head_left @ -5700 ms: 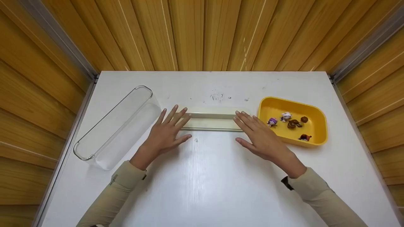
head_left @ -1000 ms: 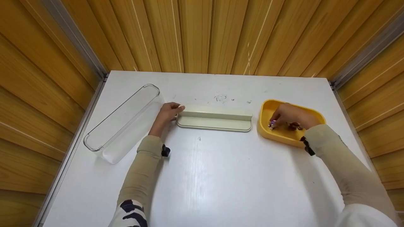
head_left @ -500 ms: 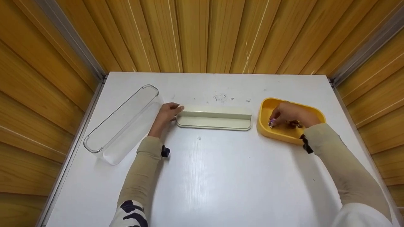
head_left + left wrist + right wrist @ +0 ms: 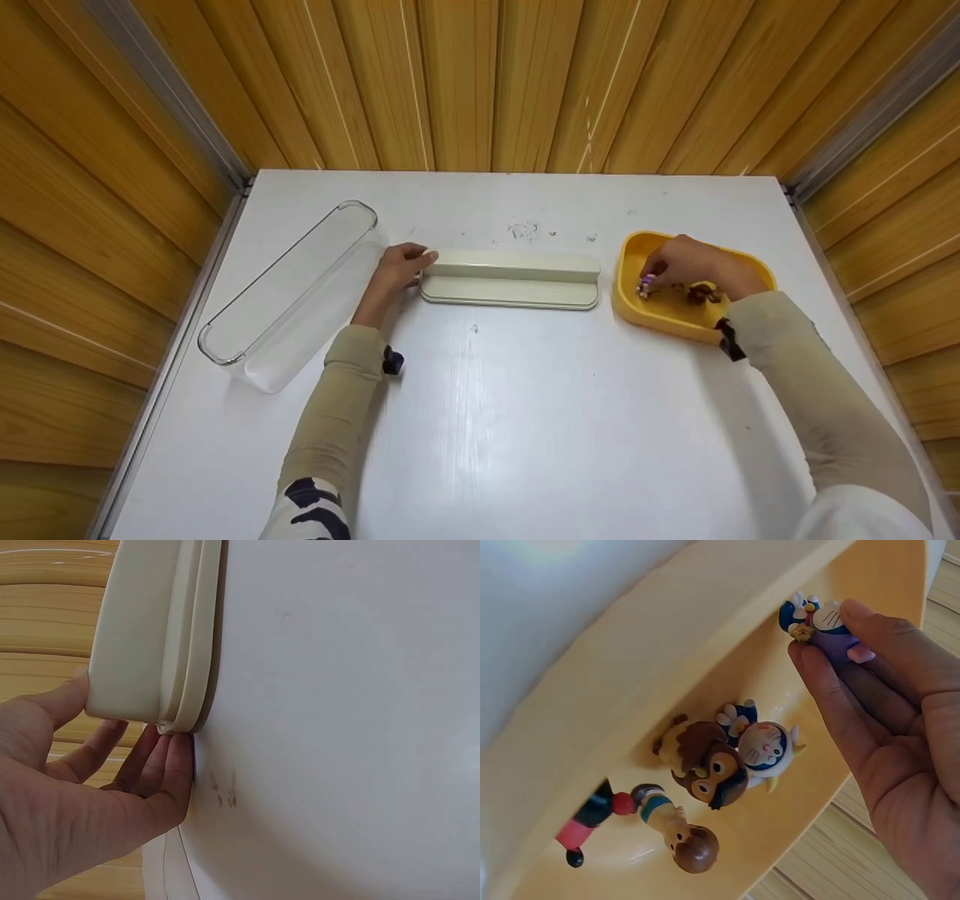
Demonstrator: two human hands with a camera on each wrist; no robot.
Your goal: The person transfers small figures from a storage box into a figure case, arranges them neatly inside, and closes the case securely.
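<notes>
A long cream step-shaped stand (image 4: 517, 293) lies across the middle of the white table. At its left end is my left hand (image 4: 395, 271); the left wrist view shows the thumb against the raised back part and the fingers curled at the end of the base. My right hand (image 4: 686, 261) reaches into the yellow tray (image 4: 664, 325). Between thumb and fingers it pinches a small toy figurine (image 4: 829, 634) with a white whiskered face and purple body. Beside that hand lie a white-hooded figurine (image 4: 767, 746), a brown one (image 4: 712, 769), a brown-haired one (image 4: 694, 847) and a red-and-black one (image 4: 586, 817).
A long clear plastic bin (image 4: 289, 300) stands slanted on the left of the table (image 4: 480, 435). Wood-slat walls (image 4: 465, 90) rise behind the table and at both sides. The yellow tray stands near the right edge.
Earlier both hands lay spread over the stand. My left hand has since moved to its left end and my right into the tray, onto the figurine. Over the last second little has moved.
</notes>
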